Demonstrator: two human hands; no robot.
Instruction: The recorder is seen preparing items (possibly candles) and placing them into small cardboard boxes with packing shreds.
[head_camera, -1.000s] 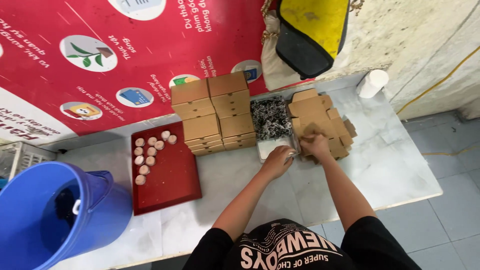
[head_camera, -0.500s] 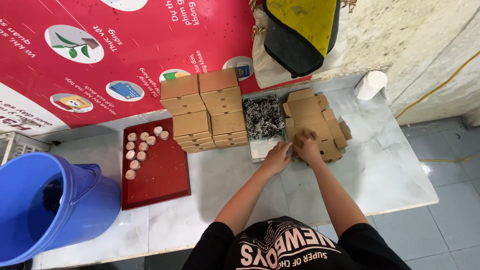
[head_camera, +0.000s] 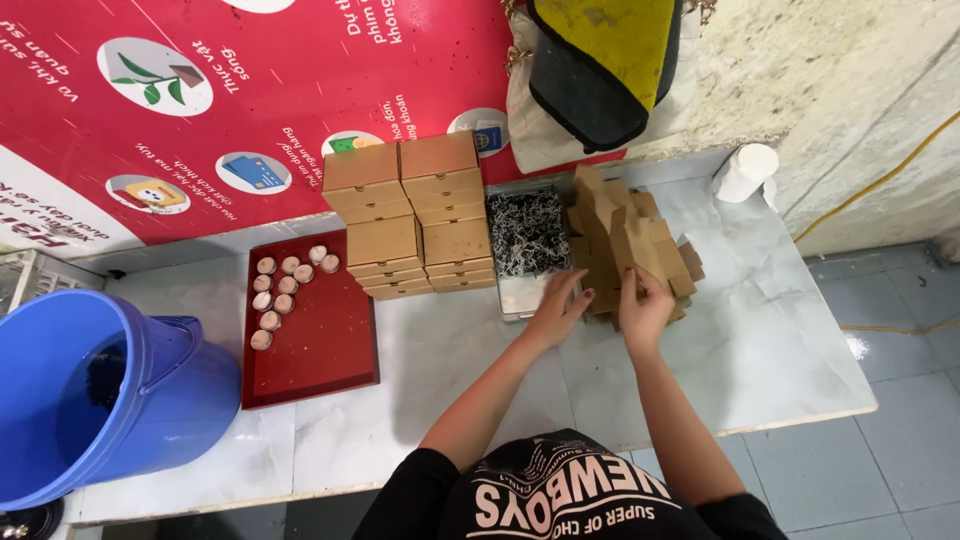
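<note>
Pile of flat brown cardboard blanks (head_camera: 628, 238) on table (head_camera: 760, 350), right of metal tray of shredded paper (head_camera: 527, 235). Right hand (head_camera: 645, 308) fingers clamped on one blank; left hand (head_camera: 558, 308) touches pile edge, fingers apart. Two stacks of folded boxes (head_camera: 412, 215) left. Red tray (head_camera: 315, 335) holds ten round pieces (head_camera: 285, 285). One blue bucket (head_camera: 95, 390), one white roll (head_camera: 745, 172).
</note>
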